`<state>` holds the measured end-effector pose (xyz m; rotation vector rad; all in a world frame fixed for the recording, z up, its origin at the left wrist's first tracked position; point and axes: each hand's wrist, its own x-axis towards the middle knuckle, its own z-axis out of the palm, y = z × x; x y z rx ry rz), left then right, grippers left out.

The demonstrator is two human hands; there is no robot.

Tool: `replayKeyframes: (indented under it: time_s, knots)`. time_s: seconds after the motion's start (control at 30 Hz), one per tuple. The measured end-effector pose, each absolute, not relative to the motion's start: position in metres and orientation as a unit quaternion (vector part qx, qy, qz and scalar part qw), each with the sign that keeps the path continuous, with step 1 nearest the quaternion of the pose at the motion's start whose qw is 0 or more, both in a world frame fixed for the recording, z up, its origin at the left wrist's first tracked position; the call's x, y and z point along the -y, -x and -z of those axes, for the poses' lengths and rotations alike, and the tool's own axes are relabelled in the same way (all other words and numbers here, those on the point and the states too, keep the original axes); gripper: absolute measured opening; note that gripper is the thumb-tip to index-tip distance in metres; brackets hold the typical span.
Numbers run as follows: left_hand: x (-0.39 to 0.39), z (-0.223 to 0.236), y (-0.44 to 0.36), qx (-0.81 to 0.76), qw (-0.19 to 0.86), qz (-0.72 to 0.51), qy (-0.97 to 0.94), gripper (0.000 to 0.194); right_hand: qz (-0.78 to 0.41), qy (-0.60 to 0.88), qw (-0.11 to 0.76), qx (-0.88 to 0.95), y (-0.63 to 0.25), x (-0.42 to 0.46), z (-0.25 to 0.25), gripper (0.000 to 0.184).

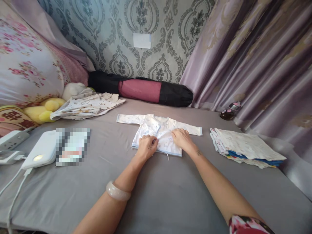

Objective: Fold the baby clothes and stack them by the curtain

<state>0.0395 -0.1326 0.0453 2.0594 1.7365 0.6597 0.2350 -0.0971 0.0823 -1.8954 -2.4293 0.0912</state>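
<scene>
A small white baby shirt (158, 125) with pale prints and light blue edging lies spread on the grey sheet, its sleeves stretched out to both sides. My left hand (147, 145) is at the shirt's lower front, thumb and fingers pinched together on the cloth. On the shirt's right side rests my right hand (181, 138), its fingers laid over the fabric and slightly bent. A thin white tie (167, 157) hangs out below the hem.
Folded baby clothes (246, 146) are stacked at the right, with a dark bottle (230, 110) behind. A rumpled printed cloth (90, 105) lies at back left. A rolled mat (140, 89) lines the wall. A white power bank (41, 149) with cables and a blurred flat object (74, 146) are left.
</scene>
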Motion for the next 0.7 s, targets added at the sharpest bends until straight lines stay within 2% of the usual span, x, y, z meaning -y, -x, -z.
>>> replayKeyframes:
  time_s: [0.1, 0.17, 0.33, 0.53, 0.7]
  knots:
    - [0.133, -0.048, -0.04, -0.618, 0.182, -0.23, -0.729, 0.028, -0.059, 0.594, 0.101, 0.796, -0.212, 0.057, -0.095, 0.033]
    - [0.133, -0.049, -0.04, -0.619, 0.188, -0.225, -0.729, 0.027, -0.104, 0.611, 0.113, 0.776, -0.196, 0.028, -0.095, 0.028]
    - [0.131, -0.048, -0.04, -0.615, 0.202, -0.219, -0.73, 0.027, -0.177, 0.679, 0.066, 0.71, -0.172, -0.026, -0.08, 0.019]
    - [0.129, -0.049, -0.042, -0.619, 0.201, -0.208, -0.73, 0.03, -0.217, 0.69, -0.002, 0.69, -0.17, -0.047, -0.069, 0.014]
    - [0.131, -0.052, -0.042, -0.617, 0.201, -0.194, -0.735, 0.03, -0.208, 0.669, 0.005, 0.713, -0.172, -0.041, -0.067, 0.01]
